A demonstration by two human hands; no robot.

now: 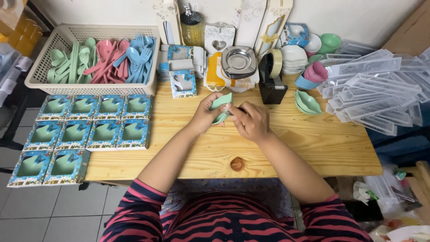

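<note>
Nearby, 10 blue window boxes (85,134).

On my wooden table (313,148) I see a basket (45,83) of green, pink and blue cutlery (112,58), rows of blue window boxes (85,134), a black tape dispenser (272,87), stacked steel dishes (238,60), green leaf dishes (308,103) and clear plastic boxes (376,89).

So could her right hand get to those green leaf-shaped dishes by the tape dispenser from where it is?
Probably yes. The green leaf dishes lie on bare table to the right of the right hand, with nothing between them. But that hand, with the left hand, is busy on a green dish.
</note>
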